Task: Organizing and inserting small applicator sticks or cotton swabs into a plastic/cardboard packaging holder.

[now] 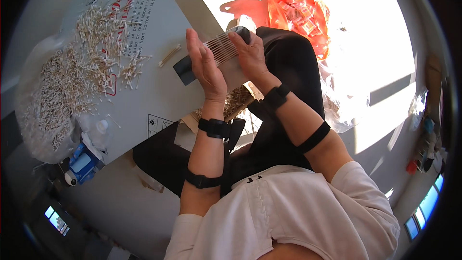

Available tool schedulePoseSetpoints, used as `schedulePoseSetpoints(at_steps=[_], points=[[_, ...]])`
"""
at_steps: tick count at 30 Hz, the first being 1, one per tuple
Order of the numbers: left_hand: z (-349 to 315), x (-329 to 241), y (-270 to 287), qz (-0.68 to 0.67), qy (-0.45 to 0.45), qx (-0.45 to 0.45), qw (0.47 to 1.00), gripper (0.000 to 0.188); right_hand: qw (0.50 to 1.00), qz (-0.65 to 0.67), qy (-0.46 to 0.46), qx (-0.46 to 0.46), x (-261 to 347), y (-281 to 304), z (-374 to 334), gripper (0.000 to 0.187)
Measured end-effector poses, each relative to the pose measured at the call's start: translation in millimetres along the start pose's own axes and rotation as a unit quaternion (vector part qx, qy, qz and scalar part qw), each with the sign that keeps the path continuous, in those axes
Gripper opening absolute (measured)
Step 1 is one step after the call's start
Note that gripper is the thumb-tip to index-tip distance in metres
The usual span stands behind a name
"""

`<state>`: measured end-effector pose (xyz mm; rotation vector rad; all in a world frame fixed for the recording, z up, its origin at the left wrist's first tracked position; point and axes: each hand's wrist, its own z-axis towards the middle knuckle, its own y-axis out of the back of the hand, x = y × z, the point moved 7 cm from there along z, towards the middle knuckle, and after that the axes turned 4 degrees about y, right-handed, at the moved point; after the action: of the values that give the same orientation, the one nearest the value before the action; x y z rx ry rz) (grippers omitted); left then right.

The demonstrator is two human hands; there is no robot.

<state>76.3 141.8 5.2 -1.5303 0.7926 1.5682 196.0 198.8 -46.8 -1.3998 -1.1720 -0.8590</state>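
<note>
A row of cotton swabs point(221, 49) lies side by side between my two hands, over a flat holder with dark ends point(183, 71). My left hand point(207, 70) is flat along the near left side of the row, fingers stretched out and close together. On the opposite side, my right hand point(251, 55) grips the holder near its far dark end, its thumb over the edge. Its other fingers are partly hidden. A few loose swabs point(169, 56) lie on the grey board just left of my left hand.
Many cotton swabs point(94, 43) are heaped on the grey printed board point(139, 96), spilling from a clear plastic bag point(31, 115). A blue-and-white bottle point(82, 163) stands by its near edge. An orange-red plastic bag point(298, 12) with packets sits on the sunlit floor. Below my hands is a box of swabs point(237, 100).
</note>
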Motion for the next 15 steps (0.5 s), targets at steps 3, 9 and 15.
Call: schedulePoseSetpoints(at_steps=[3,9,15], points=[[1,-2,-2,0.018,-0.003,0.025,1.0,0.072,1.0,-0.007,0.009,-0.008,6,-1,-1,0.018],[9,-8,-10,0.175,0.147,0.016,0.973,0.059,0.999,0.022,-0.006,-0.032,6,7,0,0.019],[28,-18,15,0.129,-0.054,-0.008,0.99,0.043,0.998,0.026,-0.033,-0.038,11,3,-7,0.018]])
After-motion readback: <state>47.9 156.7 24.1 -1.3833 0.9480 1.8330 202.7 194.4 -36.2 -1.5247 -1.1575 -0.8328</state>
